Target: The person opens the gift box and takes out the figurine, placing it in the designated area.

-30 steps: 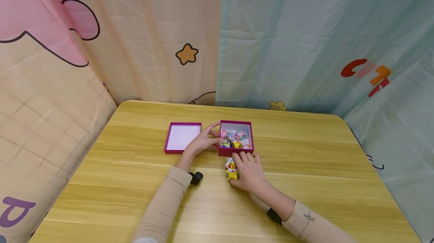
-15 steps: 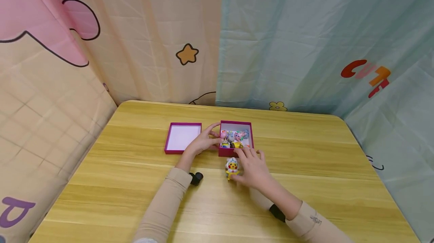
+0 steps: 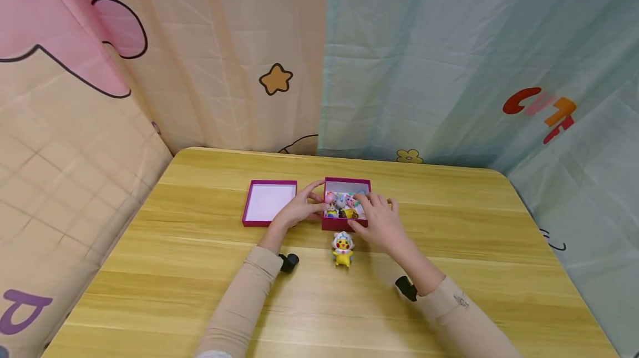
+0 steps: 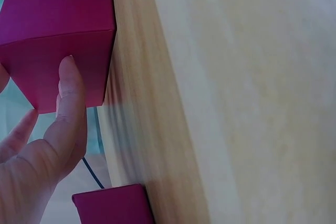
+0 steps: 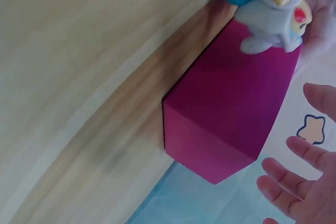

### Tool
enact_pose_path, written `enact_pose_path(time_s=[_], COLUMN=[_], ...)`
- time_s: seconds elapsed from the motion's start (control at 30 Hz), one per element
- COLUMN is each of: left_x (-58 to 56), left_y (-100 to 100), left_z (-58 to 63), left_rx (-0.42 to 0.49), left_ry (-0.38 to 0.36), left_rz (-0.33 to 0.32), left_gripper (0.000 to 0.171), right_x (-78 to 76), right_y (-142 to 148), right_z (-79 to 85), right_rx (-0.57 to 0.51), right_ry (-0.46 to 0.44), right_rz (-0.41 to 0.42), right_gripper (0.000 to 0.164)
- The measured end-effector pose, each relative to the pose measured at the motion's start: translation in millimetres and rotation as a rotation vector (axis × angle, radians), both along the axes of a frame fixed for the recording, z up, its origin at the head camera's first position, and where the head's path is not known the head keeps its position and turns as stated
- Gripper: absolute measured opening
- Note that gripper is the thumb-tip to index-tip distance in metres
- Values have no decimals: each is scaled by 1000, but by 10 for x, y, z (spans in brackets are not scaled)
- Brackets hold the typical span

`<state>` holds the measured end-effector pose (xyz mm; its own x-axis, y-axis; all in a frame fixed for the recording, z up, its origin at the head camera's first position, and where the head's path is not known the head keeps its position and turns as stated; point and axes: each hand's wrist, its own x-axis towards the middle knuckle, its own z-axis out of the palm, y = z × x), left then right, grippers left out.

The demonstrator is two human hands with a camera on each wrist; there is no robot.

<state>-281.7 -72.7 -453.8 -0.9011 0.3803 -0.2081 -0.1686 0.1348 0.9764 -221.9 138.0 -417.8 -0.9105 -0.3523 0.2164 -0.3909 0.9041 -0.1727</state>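
A small open magenta box (image 3: 335, 225) with a white inside stands on the table, several small toy figurines (image 3: 341, 201) lying in it. My left hand (image 3: 298, 208) rests its extended fingers against the box's left side; the left wrist view shows fingers (image 4: 72, 85) on the magenta wall. Over the box's right edge hovers my right hand (image 3: 381, 225), its fingers spread and holding nothing in the right wrist view. A yellow Pikachu figurine (image 3: 343, 250) in a white hood stands upright on the table just in front of the box.
The box's lid (image 3: 270, 201), white inside with a magenta rim, lies to the left of the box, behind my left forearm. The wooden table (image 3: 449, 219) ends at a patterned curtain (image 3: 399, 58). Dark wrist cameras hang from both wrists.
My right hand has let go of the Pikachu figurine, leaving it standing before the box, and has moved forward over the box's right edge. The left hand has stayed put.
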Motion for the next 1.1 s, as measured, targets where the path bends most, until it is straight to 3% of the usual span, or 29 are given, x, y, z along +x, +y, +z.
enact_pose_path(time_s=[0.17, 0.47, 0.83, 1.1], left_x=[-5, -14, -5, -7], left_y=[7, 5, -4, -4], left_z=[-1, -18, -7, -7], left_rx=[9, 2, 9, 0], left_ry=[-7, -6, -13, -23], left_rz=[5, 5, -9, -1], left_gripper=[69, 67, 68, 67], right_x=[-150, -393, -624, -701], right_y=[-2, -83, -169, -232], right_z=[-20, -60, -113, -86], right_rx=[6, 94, 162, 253], right_ry=[24, -48, -117, -210], right_rz=[19, 73, 172, 187], right_gripper=[51, 45, 46, 51])
